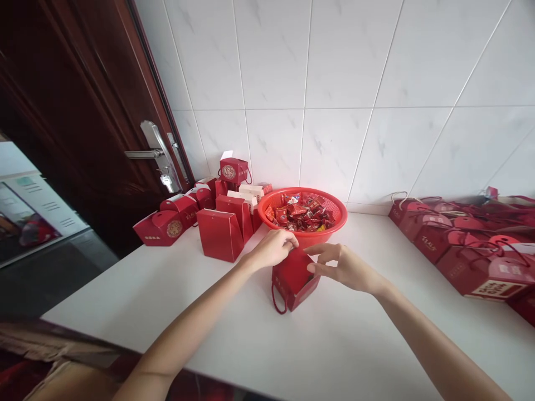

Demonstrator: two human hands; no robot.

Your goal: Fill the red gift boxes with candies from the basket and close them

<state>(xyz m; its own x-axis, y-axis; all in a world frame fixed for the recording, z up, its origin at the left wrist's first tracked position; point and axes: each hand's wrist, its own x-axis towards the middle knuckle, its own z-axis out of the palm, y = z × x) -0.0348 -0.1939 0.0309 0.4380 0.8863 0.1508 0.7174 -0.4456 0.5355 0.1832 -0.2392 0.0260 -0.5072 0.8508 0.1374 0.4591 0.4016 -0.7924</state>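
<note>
Standing on the white table (234, 340), a small red box (295, 281) occupies the space between the two hands, in front of the red basket (343, 214). A dark red cord loop hangs at its left side. The left hand (273, 248) is positioned at the rear of the box, fingers curled inward; whether they pinch its edge cannot be determined. The right hand (346, 267) is positioned at the right side, fingers bent and parted from the thumb, whose tip is at the box edge.

Markings: gold characters run along the box's left face, too small to read. The basket contains wrapped candies (298, 211), mostly red; their brand print is not legible. Left of the basket, upright red boxes (219, 236) show plain faces. Behind them, a raised box (234, 170) carries a round gold emblem with characters, as does a handled box (161, 228) near the door (87, 83). At right, grouped boxes (447, 250) bear gold lettering and one cream label (497, 288), likewise unreadable.
</note>
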